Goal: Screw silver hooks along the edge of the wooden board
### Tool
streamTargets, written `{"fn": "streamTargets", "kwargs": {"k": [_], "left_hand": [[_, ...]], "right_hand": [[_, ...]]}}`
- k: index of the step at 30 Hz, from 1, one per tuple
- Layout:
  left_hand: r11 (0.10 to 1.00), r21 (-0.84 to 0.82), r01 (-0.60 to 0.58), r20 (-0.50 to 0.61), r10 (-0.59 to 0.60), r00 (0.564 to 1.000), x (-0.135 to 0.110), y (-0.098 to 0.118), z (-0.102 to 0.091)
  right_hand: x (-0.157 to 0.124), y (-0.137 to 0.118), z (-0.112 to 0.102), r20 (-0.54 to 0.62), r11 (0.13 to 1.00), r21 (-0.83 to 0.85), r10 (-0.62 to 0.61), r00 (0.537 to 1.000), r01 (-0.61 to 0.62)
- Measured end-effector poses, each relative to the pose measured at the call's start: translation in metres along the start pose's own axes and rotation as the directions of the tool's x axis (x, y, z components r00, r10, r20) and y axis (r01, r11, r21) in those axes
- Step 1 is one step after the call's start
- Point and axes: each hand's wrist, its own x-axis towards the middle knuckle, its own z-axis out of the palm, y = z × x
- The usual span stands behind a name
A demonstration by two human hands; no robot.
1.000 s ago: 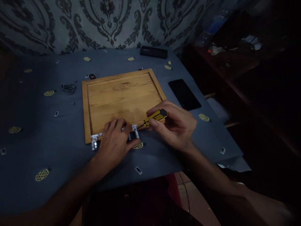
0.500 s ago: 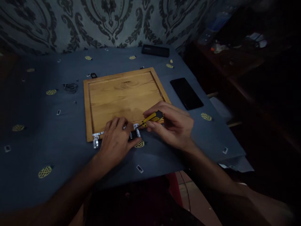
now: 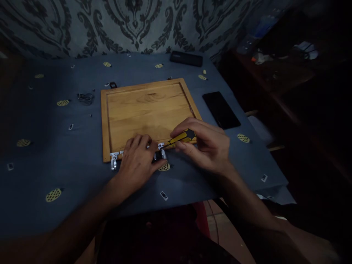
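A wooden board [image 3: 145, 110] with a raised rim lies on a blue cloth-covered table [image 3: 41, 165]. A metal hook rail [image 3: 114, 157] is set along its near edge. My left hand [image 3: 139, 161] rests on the rail with its fingers curled over it, pressing it to the board. My right hand [image 3: 206, 145] grips a yellow-and-black screwdriver [image 3: 181, 137], whose tip points left at the rail's right end beside my left fingers.
A black phone [image 3: 221, 109] lies right of the board, and a dark case [image 3: 186, 58] sits at the far edge by the patterned wall. Small loose parts and a coiled cable [image 3: 84, 97] dot the cloth. A dark wooden shelf [image 3: 275, 73] stands to the right.
Both hands hold nearly the same pose; the screwdriver tip stays at the rail's right end. The view has shifted slightly, so everything sits a little further right in the picture.
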Motion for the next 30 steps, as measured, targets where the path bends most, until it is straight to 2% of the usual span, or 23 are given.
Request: {"fn": "streamTargets", "kwargs": {"k": [2, 4, 6, 9, 12, 19, 23, 30], "left_hand": [[1.0, -0.012, 0.004, 0.013, -0.004, 1.0, 0.0, 0.0, -0.001], [0.999, -0.032, 0.003, 0.021, -0.003, 1.0, 0.0, 0.0, -0.002], [0.999, -0.044, 0.002, 0.025, -0.001, 1.0, 0.0, 0.0, -0.002], [0.999, -0.035, 0.008, 0.043, -0.007, 0.999, 0.0, 0.0, -0.003], [0.999, -0.034, 0.02, 0.075, -0.018, 0.997, 0.001, 0.001, -0.005], [0.998, -0.048, 0.037, 0.109, -0.032, 0.994, 0.003, 0.002, -0.007], [0.997, -0.057, 0.05, 0.138, -0.041, 0.99, 0.004, 0.002, -0.007], [0.997, -0.064, 0.053, 0.147, -0.044, 0.988, 0.003, 0.002, -0.008]], "right_hand": [[0.001, -0.004, 0.002, -0.025, 0.998, -0.056, 0.014, 1.0, -0.015], [0.001, -0.009, 0.006, -0.059, 0.998, -0.043, 0.049, 0.997, -0.052], [0.002, -0.014, 0.011, -0.089, 0.989, 0.078, 0.133, 0.987, -0.126], [0.003, -0.02, 0.023, -0.12, 0.92, 0.32, 0.275, 0.954, -0.225], [0.007, -0.023, 0.036, -0.171, 0.867, 0.443, 0.33, 0.928, -0.226], [0.021, -0.027, 0.054, -0.282, 0.876, 0.458, 0.303, 0.91, -0.15], [0.022, -0.026, 0.057, -0.291, 0.888, 0.446, 0.261, 0.921, -0.111], [0.019, -0.025, 0.057, -0.279, 0.85, 0.525, 0.228, 0.933, -0.051]]}}
